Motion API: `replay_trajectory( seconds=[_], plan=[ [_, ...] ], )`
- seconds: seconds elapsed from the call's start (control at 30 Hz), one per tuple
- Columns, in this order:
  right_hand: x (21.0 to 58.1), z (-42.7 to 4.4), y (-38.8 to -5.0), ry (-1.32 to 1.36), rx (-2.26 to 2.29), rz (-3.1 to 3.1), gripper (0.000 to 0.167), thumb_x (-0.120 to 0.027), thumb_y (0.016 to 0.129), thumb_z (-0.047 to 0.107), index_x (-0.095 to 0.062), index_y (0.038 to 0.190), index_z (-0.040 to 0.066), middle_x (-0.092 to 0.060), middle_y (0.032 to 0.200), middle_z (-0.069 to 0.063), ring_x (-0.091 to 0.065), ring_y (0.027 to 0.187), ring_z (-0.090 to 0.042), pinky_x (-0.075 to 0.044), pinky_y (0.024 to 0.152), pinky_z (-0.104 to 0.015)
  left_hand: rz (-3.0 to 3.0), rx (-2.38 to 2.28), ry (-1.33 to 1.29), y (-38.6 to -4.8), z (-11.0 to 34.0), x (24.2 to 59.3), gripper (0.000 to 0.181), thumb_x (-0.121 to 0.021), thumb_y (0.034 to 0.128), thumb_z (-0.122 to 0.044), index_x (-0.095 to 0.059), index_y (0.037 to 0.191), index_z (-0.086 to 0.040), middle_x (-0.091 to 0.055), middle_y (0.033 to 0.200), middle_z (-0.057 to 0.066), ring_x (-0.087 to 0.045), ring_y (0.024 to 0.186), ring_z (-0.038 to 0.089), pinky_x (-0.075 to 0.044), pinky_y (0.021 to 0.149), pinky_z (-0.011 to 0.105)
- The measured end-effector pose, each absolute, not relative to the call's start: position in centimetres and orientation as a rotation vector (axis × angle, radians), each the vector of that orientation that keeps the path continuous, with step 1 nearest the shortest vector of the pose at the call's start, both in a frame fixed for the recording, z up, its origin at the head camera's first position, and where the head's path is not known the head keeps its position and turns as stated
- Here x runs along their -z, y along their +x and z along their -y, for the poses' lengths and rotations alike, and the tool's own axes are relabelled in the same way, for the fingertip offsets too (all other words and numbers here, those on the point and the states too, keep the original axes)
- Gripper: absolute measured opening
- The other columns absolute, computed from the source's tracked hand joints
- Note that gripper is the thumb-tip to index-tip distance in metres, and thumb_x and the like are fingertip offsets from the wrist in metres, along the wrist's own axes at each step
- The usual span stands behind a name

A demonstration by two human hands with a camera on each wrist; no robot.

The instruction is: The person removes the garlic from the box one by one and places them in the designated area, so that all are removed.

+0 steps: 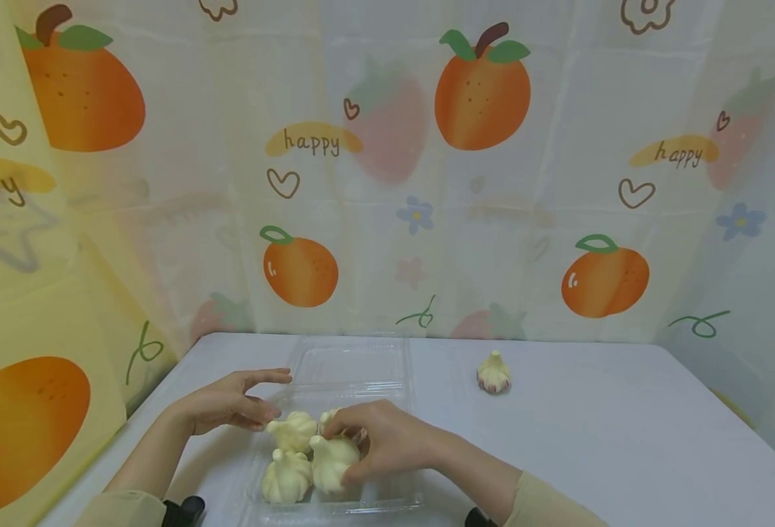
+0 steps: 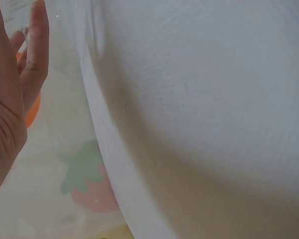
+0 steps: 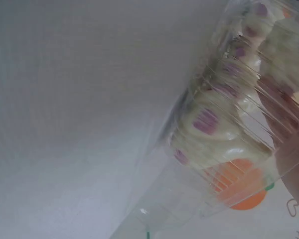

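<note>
A clear plastic box stands open on the table, its lid folded back toward the wall. Inside are several pale garlic bulbs, among them a front-left bulb and a back-left bulb. My right hand grips another garlic bulb in the box; in the right wrist view this bulb and the fingers show through the clear side wall. Another bulb is partly hidden behind that hand. My left hand is at the box's left edge, fingers extended; whether it touches the box is unclear.
One more garlic bulb, purplish at its base, sits on the white table to the right of the box. A fruit-printed curtain hangs behind the table, and more of it on the left.
</note>
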State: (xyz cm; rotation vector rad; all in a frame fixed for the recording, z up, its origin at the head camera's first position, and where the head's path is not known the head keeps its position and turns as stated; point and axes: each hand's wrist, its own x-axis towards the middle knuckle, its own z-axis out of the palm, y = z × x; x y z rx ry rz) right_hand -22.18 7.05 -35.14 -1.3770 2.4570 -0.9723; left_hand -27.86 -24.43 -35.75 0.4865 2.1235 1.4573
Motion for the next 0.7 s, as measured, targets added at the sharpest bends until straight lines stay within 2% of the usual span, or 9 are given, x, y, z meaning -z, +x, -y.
replay_trajectory(
  seconds=[0.27, 0.43, 0.7],
  plan=[
    [34.1, -7.3, -22.4, -1.268, 1.147, -2.375, 0.045, -0.083, 0.076, 0.009, -0.066, 0.118, 0.014, -0.069, 0.123, 0.001, -0.062, 0.102, 0.002, -0.057, 0.078, -0.014, -2.126, -1.456, 0.484, -27.8, 24.4, 35.8, 0.075, -0.071, 0.0887, -0.013, -0.032, 0.152, 0.0, -0.009, 0.167, 0.017, -0.066, 0.091, 0.009, -0.059, 0.078, 0.027],
    [33.4, -7.7, -22.5, -1.189, 1.219, -2.371, 0.045, -0.082, 0.075, 0.007, -0.067, 0.117, 0.018, -0.07, 0.12, 0.003, -0.062, 0.101, 0.001, -0.057, 0.08, -0.017, -2.119, -1.457, 0.477, -27.8, 24.5, 35.7, 0.076, -0.071, 0.0887, -0.013, -0.031, 0.153, 0.0, -0.008, 0.167, 0.017, -0.066, 0.097, 0.011, -0.059, 0.079, 0.028],
    [31.8, -8.6, -22.9, -1.164, 1.275, -2.422, 0.046, -0.083, 0.076, 0.012, -0.067, 0.118, 0.02, -0.069, 0.121, 0.004, -0.064, 0.105, -0.004, -0.058, 0.084, -0.021, -2.099, -1.479, 0.492, -27.7, 24.6, 35.6, 0.076, -0.07, 0.0891, -0.013, -0.031, 0.152, 0.002, -0.006, 0.167, 0.018, -0.066, 0.099, 0.011, -0.06, 0.078, 0.028]
  ],
)
